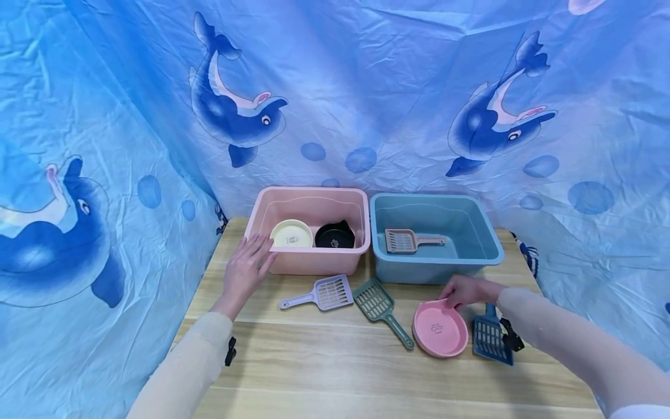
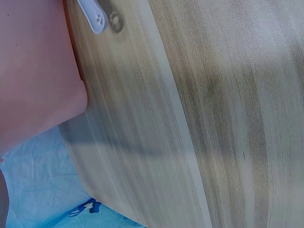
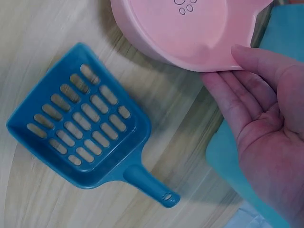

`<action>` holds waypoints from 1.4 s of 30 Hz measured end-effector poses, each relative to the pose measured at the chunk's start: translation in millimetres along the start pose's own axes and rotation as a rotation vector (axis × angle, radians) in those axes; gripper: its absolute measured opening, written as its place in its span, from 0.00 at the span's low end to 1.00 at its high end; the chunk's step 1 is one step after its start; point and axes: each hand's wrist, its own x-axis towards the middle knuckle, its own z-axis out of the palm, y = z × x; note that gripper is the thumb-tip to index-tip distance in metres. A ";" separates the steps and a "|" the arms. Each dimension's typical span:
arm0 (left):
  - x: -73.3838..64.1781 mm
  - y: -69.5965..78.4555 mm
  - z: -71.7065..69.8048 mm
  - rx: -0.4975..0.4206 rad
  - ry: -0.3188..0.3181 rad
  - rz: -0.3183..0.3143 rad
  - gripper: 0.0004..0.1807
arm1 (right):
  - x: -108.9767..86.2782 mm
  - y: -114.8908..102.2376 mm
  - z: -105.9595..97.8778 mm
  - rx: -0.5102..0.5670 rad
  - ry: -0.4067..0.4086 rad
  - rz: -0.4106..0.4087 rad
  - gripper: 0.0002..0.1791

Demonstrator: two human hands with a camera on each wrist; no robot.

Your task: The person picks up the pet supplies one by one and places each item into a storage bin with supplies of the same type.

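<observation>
My right hand (image 1: 463, 291) pinches the rim of a pink cat-ear pet bowl (image 1: 438, 330), which carries a paw print. In the right wrist view the thumb lies over the rim and the fingers sit beneath it. Just right of the bowl is a dark blue litter scoop (image 3: 85, 118) with a slotted head. Over at the pink bin (image 1: 314, 265), my left hand (image 1: 245, 269) reaches to the front left rim with its fingers extended. That bin contains a cream bowl (image 1: 291, 234) and a black bowl (image 1: 335, 235) side by side.
Beside the pink bin stands a blue bin (image 1: 419, 272) with a pinkish-brown scoop (image 1: 402, 241) inside. A lavender scoop (image 1: 332, 293) and a green scoop (image 1: 374, 301) lie on the wooden table (image 1: 314, 372). A dolphin-print blue curtain (image 1: 335, 105) hangs behind.
</observation>
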 end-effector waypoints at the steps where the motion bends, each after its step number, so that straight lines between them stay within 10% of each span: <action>1: 0.5 -0.2 -0.1 0.000 -0.001 0.002 0.26 | 0.0 -2.3 0.0 0.000 -0.008 -0.018 0.14; 24: -3.3 -0.9 -1.6 -0.002 -0.022 0.013 0.25 | -12.2 -139.4 -34.1 -0.021 -0.178 -0.181 0.14; 42: -5.2 1.8 -3.1 -0.009 0.029 0.023 0.26 | 37.6 -266.6 -113.4 -0.228 0.013 -0.262 0.16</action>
